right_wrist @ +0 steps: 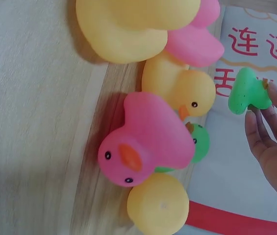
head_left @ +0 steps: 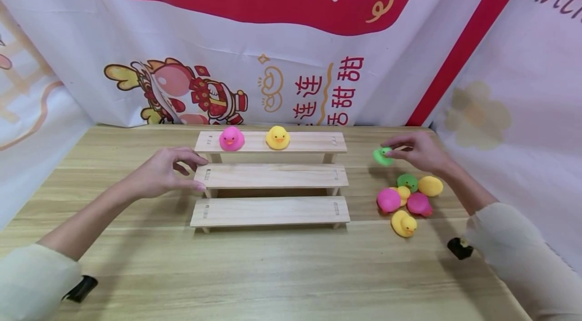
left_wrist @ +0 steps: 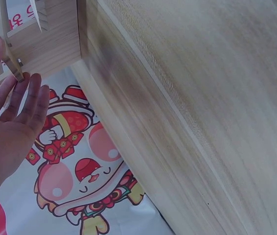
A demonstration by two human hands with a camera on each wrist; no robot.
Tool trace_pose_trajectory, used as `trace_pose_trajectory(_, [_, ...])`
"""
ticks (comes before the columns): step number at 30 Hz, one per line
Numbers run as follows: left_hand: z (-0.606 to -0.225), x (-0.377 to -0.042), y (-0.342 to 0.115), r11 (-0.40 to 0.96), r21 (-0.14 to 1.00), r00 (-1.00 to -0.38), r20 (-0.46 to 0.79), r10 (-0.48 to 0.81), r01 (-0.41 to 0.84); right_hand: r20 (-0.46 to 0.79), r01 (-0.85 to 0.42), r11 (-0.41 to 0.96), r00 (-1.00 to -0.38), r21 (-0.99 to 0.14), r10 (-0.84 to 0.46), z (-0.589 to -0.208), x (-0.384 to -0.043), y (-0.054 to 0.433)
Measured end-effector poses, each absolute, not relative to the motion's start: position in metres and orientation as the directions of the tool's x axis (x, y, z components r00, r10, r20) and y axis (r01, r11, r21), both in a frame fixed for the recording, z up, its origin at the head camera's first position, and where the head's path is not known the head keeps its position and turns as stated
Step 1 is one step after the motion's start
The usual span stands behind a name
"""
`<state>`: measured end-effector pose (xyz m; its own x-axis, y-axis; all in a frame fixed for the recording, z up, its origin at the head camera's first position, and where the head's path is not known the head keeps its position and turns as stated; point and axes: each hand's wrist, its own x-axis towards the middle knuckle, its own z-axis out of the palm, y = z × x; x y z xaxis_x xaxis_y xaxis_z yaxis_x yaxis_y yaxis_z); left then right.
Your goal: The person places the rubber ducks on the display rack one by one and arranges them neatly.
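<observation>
My right hand [head_left: 420,150] pinches a green rubber duck [head_left: 383,156] between thumb and fingers, above the table right of a three-step wooden shelf [head_left: 273,175]. The right wrist view shows the held duck [right_wrist: 246,92] from its underside. My left hand [head_left: 165,172] holds the left end of the shelf's middle step, thumb at the front corner and fingertips at the back one. Up close, the left wrist view has the left hand [left_wrist: 15,117] at the step's end. A pink rubber duck [head_left: 232,139] and a yellow rubber duck [head_left: 278,138] sit upright on the top step.
Several loose ducks lie right of the shelf: a green duck [head_left: 407,182], pink ducks [head_left: 389,200] and yellow ducks [head_left: 403,223], some tipped over. Behind the wooden table [head_left: 273,270] hangs a printed cloth [head_left: 191,28], with another at the right side.
</observation>
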<state>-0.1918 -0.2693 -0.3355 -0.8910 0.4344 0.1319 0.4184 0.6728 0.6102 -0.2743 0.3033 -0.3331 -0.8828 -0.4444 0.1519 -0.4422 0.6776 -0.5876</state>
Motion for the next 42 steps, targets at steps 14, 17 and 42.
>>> trace_pose_trajectory(14, [-0.335, -0.191, -0.269, 0.682, 0.604, -0.894, 0.125, 0.43, 0.412, 0.125, -0.392, 0.668, -0.903, -0.632, -0.411, -0.321, -0.273, 0.286])
trace_pose_trajectory(17, [-0.336, -0.191, -0.269, 0.676, 0.606, -0.891, 0.132, 0.435, 0.419, 0.139, -0.397, 0.654, -0.901, -0.644, -0.41, -0.316, -0.274, 0.282])
trace_pose_trajectory(42, [-0.335, -0.191, -0.269, 0.68, 0.607, -0.894, 0.125, 0.429, 0.412, 0.278, -0.563, 0.404, -0.769, -0.721, -0.575, -0.279, -0.281, 0.184])
